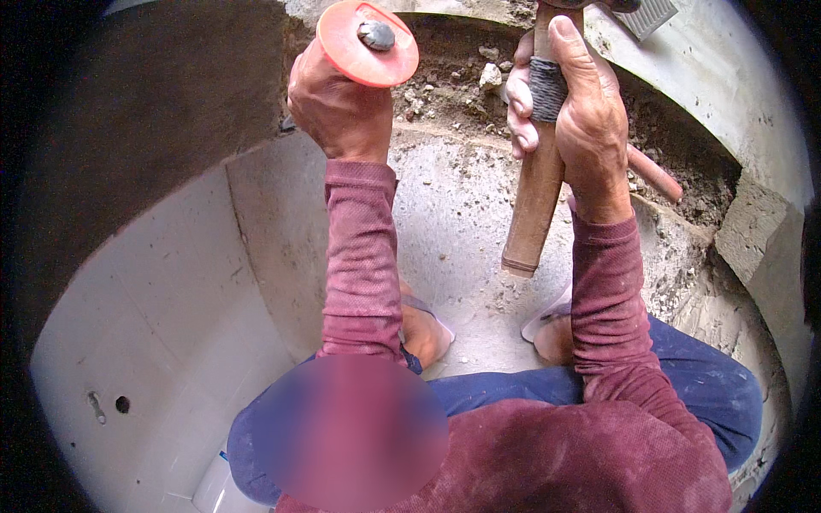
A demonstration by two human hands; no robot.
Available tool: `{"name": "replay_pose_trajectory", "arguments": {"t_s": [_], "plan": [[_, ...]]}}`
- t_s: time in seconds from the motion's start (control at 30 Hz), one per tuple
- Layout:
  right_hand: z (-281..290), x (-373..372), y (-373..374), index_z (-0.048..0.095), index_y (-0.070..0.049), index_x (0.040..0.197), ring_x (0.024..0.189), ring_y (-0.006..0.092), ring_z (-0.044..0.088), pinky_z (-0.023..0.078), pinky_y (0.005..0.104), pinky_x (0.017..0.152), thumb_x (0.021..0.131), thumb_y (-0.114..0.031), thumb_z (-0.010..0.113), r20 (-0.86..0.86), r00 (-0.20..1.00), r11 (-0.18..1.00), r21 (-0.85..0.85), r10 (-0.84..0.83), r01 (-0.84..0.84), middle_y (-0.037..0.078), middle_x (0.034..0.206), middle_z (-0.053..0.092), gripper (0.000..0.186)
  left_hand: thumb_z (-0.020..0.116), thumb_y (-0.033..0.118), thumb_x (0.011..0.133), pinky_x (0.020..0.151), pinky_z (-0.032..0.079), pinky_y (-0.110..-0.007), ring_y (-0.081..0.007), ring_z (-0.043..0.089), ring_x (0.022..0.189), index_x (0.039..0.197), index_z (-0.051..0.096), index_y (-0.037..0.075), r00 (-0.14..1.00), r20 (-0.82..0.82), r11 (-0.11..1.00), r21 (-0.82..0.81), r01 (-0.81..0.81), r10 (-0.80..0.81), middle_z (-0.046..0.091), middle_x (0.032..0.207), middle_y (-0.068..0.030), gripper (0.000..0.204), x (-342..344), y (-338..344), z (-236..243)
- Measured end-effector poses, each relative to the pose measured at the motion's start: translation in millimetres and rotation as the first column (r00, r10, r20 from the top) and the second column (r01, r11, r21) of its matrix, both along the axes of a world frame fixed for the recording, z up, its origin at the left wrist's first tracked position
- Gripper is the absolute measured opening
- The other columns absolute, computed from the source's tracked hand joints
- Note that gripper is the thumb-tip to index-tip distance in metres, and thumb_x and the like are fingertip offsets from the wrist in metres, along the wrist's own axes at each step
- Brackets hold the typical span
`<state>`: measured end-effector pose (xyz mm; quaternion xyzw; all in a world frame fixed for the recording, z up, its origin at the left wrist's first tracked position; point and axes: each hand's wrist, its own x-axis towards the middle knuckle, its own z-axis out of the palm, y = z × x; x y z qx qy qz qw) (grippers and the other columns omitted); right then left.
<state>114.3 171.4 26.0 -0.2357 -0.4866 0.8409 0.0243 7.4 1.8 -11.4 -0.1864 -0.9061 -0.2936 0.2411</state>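
Head cam: left hand [338,111] is in a fist around a chisel [376,36], right under its orange-red guard [342,47], which hides most of the fingers. Right hand [590,111] has its fingers clamped on a wooden-handled hammer [535,188], thumb up along the handle. Both tools are held up near some rubble [490,77].

Diffuse daylight-like illumination, moderate overall; brightest at upper right, where the pale slab [723,98] washes toward white. Left side dim — brown wall [145,128] sinks into grainy shadow. Shadows on the floor [462,192] soft-edged. Focus: wooden handle [539,192] reasonably crisp. Smooth oval blur over the clothing [547,453], lower centre. Fisheye: edges bowed, corners black.
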Motion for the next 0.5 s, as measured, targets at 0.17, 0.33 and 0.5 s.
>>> {"name": "replay_pose_trajectory", "arguments": {"t_s": [0.17,0.33,0.5], "plan": [[0,-1,4,0.052,-0.004,0.101,0.041,0.0126,0.047,0.043,0.0263,0.038,0.097,-0.05,0.04,-0.012,1.0,1.0,-0.011,0.002,-0.002,0.005,0.06,0.048,0.048,0.076,0.022,0.073,0.07,0.053,-0.032,-0.0228,0.07,0.08,0.093,0.069,0.005,0.999,-0.043,0.997,-0.07,0.025,-0.028,0.071,0.086,-0.0126,0.027,-4,2,4],[9,3,1,0.051,-0.005,0.107,0.042,0.0127,0.047,0.043,0.0259,0.039,0.093,-0.056,0.045,-0.149,0.985,0.982,-0.178,-0.084,0.057,0.004,0.062,0.049,0.053,0.075,0.021,0.074,0.071,0.053,-0.03,-0.0202,0.07,0.08,0.095,0.069,0.004,1.0,-0.008,0.998,0.055,0.029,-0.029,0.071,0.087,-0.0113,0.027,-11,-6,2],[-12,-1,2,0.053,-0.005,0.092,0.046,0.0122,0.051,0.043,0.0283,0.043,0.091,-0.049,0.052,-0.521,0.85,0.975,0.219,0.076,0.047,0.002,0.057,0.05,0.043,0.075,0.016,0.07,0.066,0.053,-0.035,-0.0271,0.069,0.073,0.085,0.069,0.007,0.997,-0.048,0.993,0.097,0.064,-0.06,0.069,0.079,-0.0128,0.019,-7,-1,6]]}}
